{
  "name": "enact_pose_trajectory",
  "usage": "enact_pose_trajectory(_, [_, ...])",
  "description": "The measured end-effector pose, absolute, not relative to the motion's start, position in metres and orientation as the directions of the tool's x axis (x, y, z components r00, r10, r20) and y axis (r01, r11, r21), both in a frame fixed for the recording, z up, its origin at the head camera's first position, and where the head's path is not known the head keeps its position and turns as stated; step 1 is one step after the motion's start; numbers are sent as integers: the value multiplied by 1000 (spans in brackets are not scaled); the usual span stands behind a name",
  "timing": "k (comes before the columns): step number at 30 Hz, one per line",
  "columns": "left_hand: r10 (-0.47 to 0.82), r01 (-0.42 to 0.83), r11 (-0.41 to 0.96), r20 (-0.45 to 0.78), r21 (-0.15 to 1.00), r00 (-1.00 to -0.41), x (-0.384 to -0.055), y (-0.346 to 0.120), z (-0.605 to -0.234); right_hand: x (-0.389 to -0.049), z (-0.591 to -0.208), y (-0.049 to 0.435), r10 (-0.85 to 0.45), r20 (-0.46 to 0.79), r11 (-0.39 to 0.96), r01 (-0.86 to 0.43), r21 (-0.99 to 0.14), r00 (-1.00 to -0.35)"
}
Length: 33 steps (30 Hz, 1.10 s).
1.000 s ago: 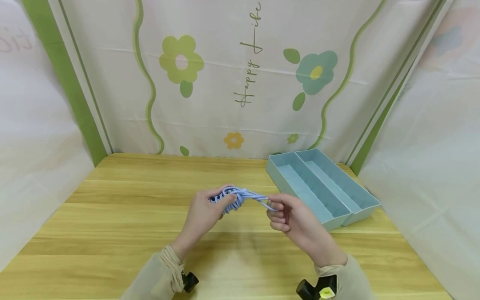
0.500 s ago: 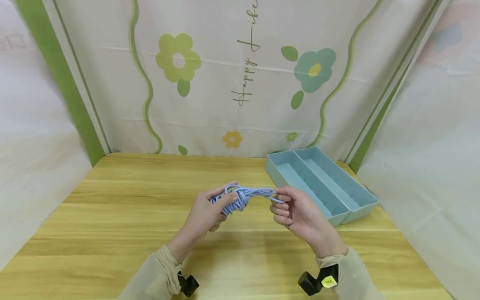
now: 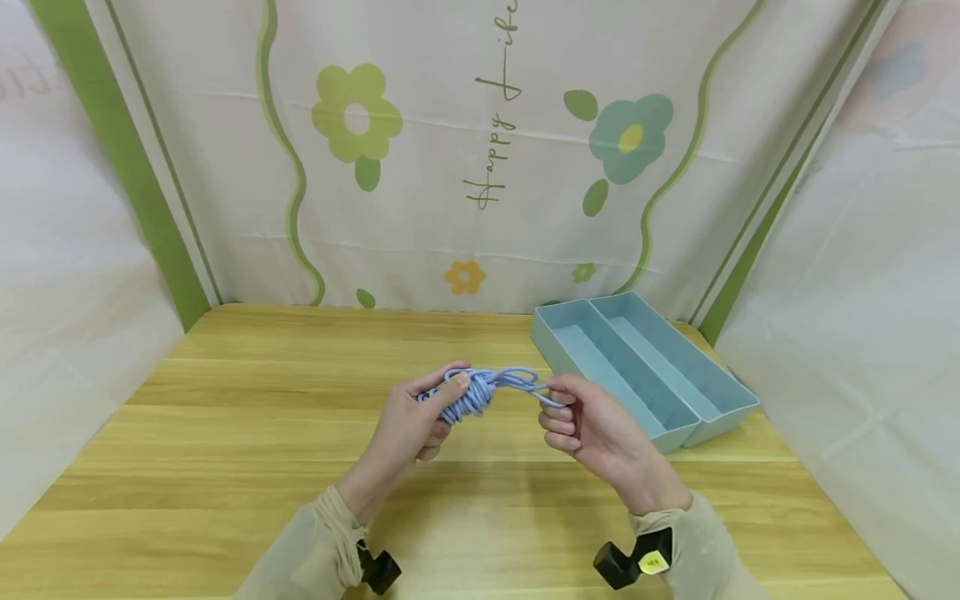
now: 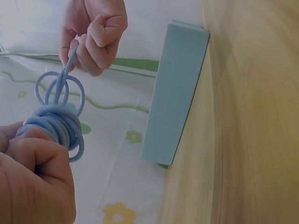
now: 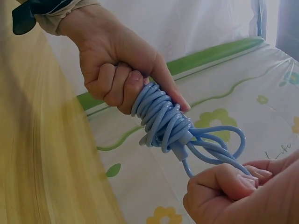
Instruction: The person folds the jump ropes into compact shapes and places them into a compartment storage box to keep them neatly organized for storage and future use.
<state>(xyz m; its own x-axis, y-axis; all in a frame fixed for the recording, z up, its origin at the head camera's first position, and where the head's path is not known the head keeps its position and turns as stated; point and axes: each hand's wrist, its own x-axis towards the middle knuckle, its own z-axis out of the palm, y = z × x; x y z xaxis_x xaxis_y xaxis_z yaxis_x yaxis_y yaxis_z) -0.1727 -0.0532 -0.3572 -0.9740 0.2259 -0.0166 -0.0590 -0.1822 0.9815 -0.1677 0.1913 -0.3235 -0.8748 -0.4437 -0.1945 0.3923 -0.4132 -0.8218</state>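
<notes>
A bundle of light blue cord (image 3: 474, 395) is held above the table between the two hands. The left hand (image 3: 401, 427) grips the tightly wound part, its thumb lying along the top of the coils. At the other end, the right hand (image 3: 594, 433) pinches a strand between thumb and forefinger, with its remaining fingers curled. Several loose loops stand out between the coils and the right hand, clearest in the right wrist view, where a thicker sleeve-like piece (image 5: 180, 150) shows on the cord (image 5: 159, 116). The fingers hide the bundle's left end.
Two light blue trays (image 3: 615, 375) stand side by side at the right rear of the wooden table (image 3: 225, 467), behind the right hand. A white curtain (image 3: 450, 167) printed with flowers rises behind the table, and pale sheets flank both sides.
The right hand has drawn slightly right, away from the left hand, lengthening the stretch of cord between them. Over the last half second those loops have slackened and spread apart. Both hands keep hold.
</notes>
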Motion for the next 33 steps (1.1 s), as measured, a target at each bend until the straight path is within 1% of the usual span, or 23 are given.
enact_pose_trajectory(5, [159,-72,-176,-44,982,-986,-174,-52,-360,-164,-326,184,-407,-207,-353,362,-863,-890])
enact_pose_trajectory(10, [92,-83,-186,-67,979,-994,-176,-54,-362,-159,-327,174,-367,-230,-330,358,-874,-901])
enact_pose_trajectory(13, [68,-112,-233,-99,966,-993,-177,-57,-363,-156,-327,169,-346,-234,-319,349,-881,-908])
enact_pose_trajectory(18, [14,-146,-366,-152,919,-988,-181,-63,-362,-153,-327,164,-314,-239,-309,336,-890,-919])
enact_pose_trajectory(21, [-5,-157,-424,-175,892,-984,-183,-66,-359,-153,-327,164,-324,-238,-300,338,-892,-916])
enact_pose_trajectory(24, [-16,-170,-468,-201,867,-979,-186,-70,-356,-153,-327,166,-336,-238,-308,345,-887,-911])
enact_pose_trajectory(28, [-62,-159,-526,-225,835,-972,-189,-76,-355,-154,-326,168,-346,-248,-324,363,-874,-905])
enact_pose_trajectory(33, [-102,-140,-555,-235,820,-967,-189,-82,-353,-152,-325,165,-362,-262,-324,384,-864,-895])
